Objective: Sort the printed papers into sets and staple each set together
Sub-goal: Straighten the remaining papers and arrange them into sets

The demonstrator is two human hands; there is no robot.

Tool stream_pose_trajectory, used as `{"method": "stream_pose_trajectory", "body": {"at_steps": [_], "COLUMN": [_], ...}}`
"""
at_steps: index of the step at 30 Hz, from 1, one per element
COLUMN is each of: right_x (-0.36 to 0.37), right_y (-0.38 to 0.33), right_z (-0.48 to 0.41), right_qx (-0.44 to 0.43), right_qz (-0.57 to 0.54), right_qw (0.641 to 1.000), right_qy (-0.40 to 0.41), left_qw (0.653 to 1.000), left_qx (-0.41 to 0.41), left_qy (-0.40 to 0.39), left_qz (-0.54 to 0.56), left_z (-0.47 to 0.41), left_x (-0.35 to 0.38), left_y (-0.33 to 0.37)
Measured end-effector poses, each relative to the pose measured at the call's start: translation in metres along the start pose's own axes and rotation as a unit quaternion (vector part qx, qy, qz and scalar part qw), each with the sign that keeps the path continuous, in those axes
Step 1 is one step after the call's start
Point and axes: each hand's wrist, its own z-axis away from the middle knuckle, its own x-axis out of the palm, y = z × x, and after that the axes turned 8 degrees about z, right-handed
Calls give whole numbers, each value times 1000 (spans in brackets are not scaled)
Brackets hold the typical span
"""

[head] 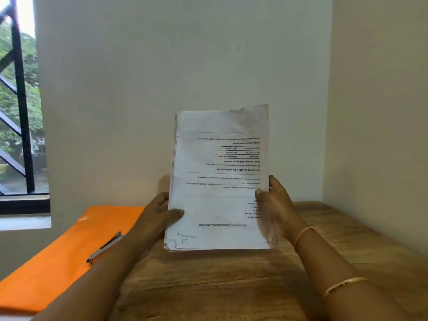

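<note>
1. As you hold the paper stack [220, 177] upright over the wooden table [231, 286], your left hand [159, 214] grips its left edge, your right hand [275, 205] its right.
2. Left of the stack lies an orange folder [58, 258]; behind it, a pale wall [185, 66], with a barred window [20, 112] far left.
3. Its long axis stands vertical, print upside down.
4. Legible: "Unique Selling Propositions (USP)".

You are wearing two slim, pale orange-gold bangles on your right arm: a wrist bangle [305, 233] just behind the right grip [279, 205], and a forearm bangle [343, 284] sitting higher up
</note>
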Motion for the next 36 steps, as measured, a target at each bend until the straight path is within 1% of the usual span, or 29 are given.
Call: {"method": "stream_pose_trajectory", "body": {"at_steps": [1,2,5,8,11,13,16,19,21,22,23,24,25,26,27,30,33,36], "right_x": [-2,-4,-7,-2,1,2,7,15,25,31,38,46,55,63,70,74,52,21], "right_y": [0,1,5,7,10,11,5,5,6,7,9,10,6,4,4,6,4,-3], "right_z": [-1,-2,-3,-3,-4,-3,3,2,3,5,8,11,19,25,29,25,15,10], "right_qx": [17,31,63,77,88,91,82,70,93,122,162,195,214,217,214,198,167,99], "right_qz": [-19,-36,-51,-14,6,22,102,149,80,16,-56,-119,-158,-181,-199,-220,-152,-3], "right_qw": [1000,999,995,994,992,992,991,985,987,987,982,973,962,952,946,948,971,995], "right_qy": [-10,-20,-57,-80,-85,-80,-34,47,105,107,80,20,-56,-115,-142,-115,-79,-17], "left_qw": [998,995,989,984,986,990,994,992,981,974,968,963,959,956,956,966,968,952], "left_qx": [-24,-46,-101,-133,-112,-85,-58,-15,15,31,45,57,63,66,66,54,67,71], "left_qy": [-15,-29,-54,-66,-75,-53,-1,76,145,170,185,194,200,202,202,172,158,196], "left_qz": [59,87,93,101,97,96,92,103,126,143,162,178,193,200,201,183,184,225], "left_z": [1,1,5,8,11,10,8,5,0,-2,-4,-5,-5,-4,-3,1,-4,-10], "left_x": [1,2,10,11,13,15,20,24,25,25,26,28,30,33,34,38,30,14], "left_y": [3,4,1,-1,1,1,1,-3,-7,-9,-10,-11,-12,-12,-14,-16,-8,4]}}
